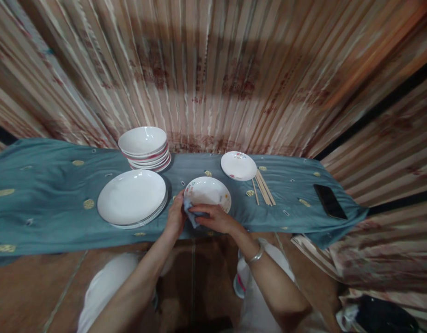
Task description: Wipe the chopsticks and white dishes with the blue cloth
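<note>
The flowered bowl [207,188] is sitting near the front edge of the teal table cover [192,164], between the two hands and a little beyond them, its round rim offering no long axis to line up with. Going from the left, a pile of large white plates [132,196] is lying well to the left of the bowl, and a taller stack of white bowls [144,141] is standing just behind the plates. Next, the left hand [176,215] is meeting the bowl at its left rim, fingers closing on the edge, though what the fingers are doing underneath is hidden. A bluish cloth [192,213] is bunching over the near-left rim, right beside the left fingertips and partly hanging below the edge. The right hand [211,218] is reaching in from the near right, crossing in front of the bowl, its thumb and fingers pinching the cloth with hardly any gap showing. So the left hand is being the nearer one to the left rim, while the right is covering the near side. Farther right, a second flowered dish [238,165] is lying behind the bowl, chopsticks [265,187] are pointing towards the front edge beside it, and a dark phone [329,201] is resting well apart at the right end
</note>
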`<state>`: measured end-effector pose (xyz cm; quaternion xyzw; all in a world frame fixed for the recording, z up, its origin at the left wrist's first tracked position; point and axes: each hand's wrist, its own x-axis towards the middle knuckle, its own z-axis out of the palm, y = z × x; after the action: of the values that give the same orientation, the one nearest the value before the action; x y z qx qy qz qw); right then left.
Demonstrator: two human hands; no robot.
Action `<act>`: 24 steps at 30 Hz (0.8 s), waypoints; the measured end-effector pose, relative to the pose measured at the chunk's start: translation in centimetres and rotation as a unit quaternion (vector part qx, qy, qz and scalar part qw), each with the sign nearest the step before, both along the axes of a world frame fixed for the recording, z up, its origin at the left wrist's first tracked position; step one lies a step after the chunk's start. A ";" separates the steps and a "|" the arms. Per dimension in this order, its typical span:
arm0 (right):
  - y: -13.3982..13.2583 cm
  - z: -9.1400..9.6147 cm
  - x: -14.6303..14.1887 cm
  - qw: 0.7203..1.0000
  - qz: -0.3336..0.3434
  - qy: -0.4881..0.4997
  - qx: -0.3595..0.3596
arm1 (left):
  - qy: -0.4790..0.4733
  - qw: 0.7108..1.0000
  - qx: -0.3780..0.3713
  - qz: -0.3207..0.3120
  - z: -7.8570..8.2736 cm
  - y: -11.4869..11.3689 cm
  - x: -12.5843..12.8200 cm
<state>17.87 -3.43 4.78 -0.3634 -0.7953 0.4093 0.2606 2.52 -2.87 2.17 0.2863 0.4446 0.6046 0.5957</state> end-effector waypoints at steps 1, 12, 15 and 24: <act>-0.2 0.2 0.3 1.000 0.003 -0.003 -0.005 | -0.002 1.000 -0.004 0.001 0.2 -0.1 0.0; -1.3 0.8 3.9 0.997 -0.012 -0.073 0.021 | 0.003 0.999 -0.051 -0.006 0.2 -0.1 -0.2; -1.3 0.7 4.7 0.992 -0.016 -0.108 0.056 | 0.005 0.998 -0.055 -0.009 -0.1 0.0 -0.3; -1.1 -0.7 6.2 0.962 -0.142 -0.195 0.125 | 0.023 0.999 -0.044 -0.013 -0.2 0.0 -0.4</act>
<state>24.06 -4.56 4.06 -0.5097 -0.8158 0.1870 0.1994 2.14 -2.91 1.95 0.2789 0.4807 0.5701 0.6050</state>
